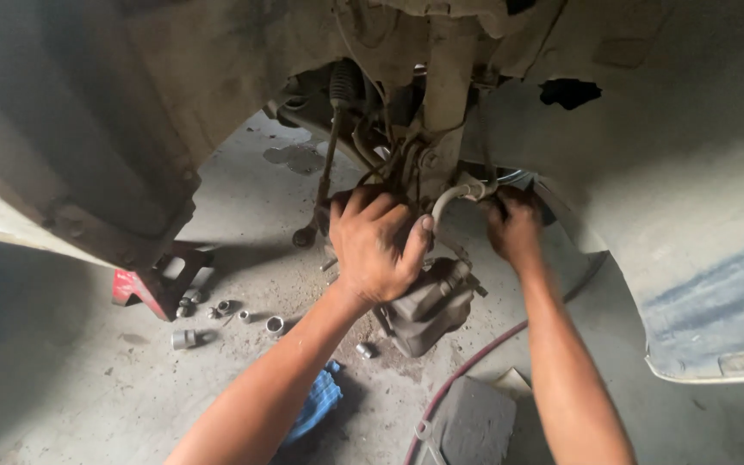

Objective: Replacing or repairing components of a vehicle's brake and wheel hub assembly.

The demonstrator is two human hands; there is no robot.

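Note:
I am looking into a car's wheel arch with the wheel off. My left hand point(377, 243) is wrapped over the top of the dusty grey brake caliper point(430, 307), fingers curled around it. My right hand point(514, 227) reaches behind the hub, gripping a part near the end of the metal brake hose point(451, 195); what it holds is hidden by the fingers. The strut point(447, 77) rises above both hands.
A red jack stand point(150, 284) props the body at left. Several loose sockets point(226, 315) lie on the concrete floor. A blue rag point(318, 403) lies under my left forearm. A red air hose point(462, 368) and a grey mat point(475, 426) lie below the caliper.

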